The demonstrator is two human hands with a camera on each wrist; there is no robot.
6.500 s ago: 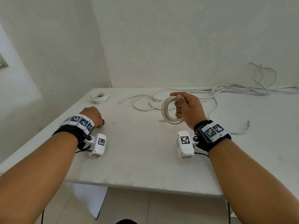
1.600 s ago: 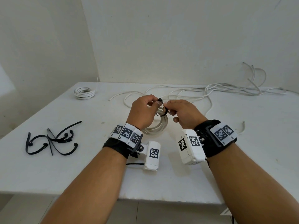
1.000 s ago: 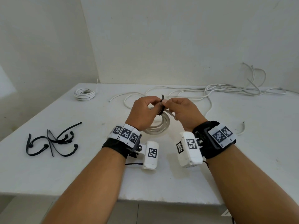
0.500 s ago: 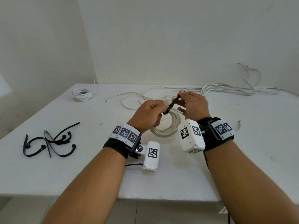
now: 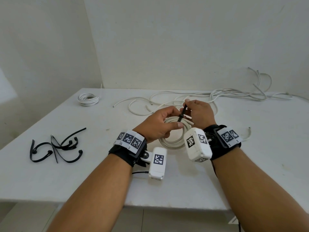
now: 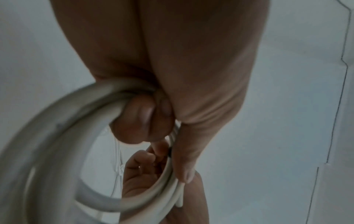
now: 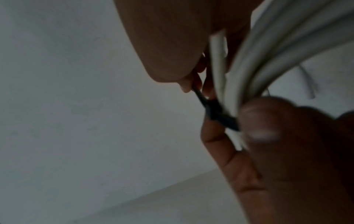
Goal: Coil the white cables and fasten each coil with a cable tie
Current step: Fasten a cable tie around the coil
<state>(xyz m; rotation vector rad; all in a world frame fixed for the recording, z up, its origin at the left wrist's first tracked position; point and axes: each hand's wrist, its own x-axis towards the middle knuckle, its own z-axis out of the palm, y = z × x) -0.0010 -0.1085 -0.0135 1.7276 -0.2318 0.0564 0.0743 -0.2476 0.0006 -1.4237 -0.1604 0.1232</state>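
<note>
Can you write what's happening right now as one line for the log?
step: fastening coil | left hand: holds cable coil | right hand: pinches cable tie tail | spare ties: on table

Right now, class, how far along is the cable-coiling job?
Done: one small coil lies at the far left, its tie not visible. In hand: the left hand holds a second coil while the right hand pulls a black tie. Left: loose cables and spare ties.
</note>
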